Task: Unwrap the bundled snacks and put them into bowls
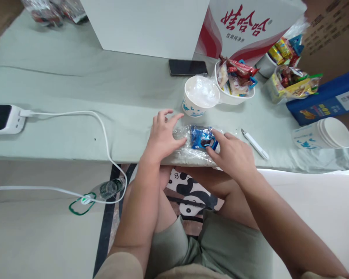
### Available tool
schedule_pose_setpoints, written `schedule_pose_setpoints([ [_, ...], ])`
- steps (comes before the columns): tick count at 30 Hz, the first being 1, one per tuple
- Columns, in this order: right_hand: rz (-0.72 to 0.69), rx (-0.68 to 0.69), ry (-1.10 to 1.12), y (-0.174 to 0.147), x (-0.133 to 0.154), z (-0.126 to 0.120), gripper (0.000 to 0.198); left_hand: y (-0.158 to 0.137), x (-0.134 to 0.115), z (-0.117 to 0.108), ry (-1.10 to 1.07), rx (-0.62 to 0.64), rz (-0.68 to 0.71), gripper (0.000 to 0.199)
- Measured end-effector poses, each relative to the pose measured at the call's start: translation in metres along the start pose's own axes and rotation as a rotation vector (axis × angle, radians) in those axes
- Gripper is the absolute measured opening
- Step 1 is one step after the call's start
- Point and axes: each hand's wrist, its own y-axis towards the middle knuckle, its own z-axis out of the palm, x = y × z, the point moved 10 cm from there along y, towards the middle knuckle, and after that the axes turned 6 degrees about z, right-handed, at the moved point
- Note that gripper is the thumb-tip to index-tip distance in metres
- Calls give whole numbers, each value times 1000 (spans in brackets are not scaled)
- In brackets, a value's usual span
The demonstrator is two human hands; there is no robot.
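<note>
A small blue cookie packet (202,138) with a dark cookie printed on it lies over crinkled clear plastic film (186,152) near the table's front edge. My right hand (232,153) grips the packet's right end between thumb and fingers. On the film's left side, my left hand (164,135) has its fingers spread and curved, and the thumb points at the packet across a small gap. Just behind the packet stands a white paper cup (193,110) with blue print, clear plastic bunched in its mouth. To the right of my right hand rests a white utility knife (255,144).
A phone (187,68) and a bowl of wrapped snacks (235,99) lie behind the cup. Stacked paper cups (311,135) rest sideways at right. A power strip (6,118) trails a white cable (101,124) over the front edge. Large boxes (148,27) line the back.
</note>
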Motion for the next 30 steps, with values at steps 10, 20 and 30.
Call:
schedule_pose_setpoints([
  [10,-380,43,160,22,38,13,38,6,-3,14,-372,33,-13,20],
  [20,-379,20,315,11,43,12,58,0,16,26,-566,-6,-252,36],
  [30,-235,-128,915,3,26,8,64,-7,-7,57,-1315,13,-495,48],
])
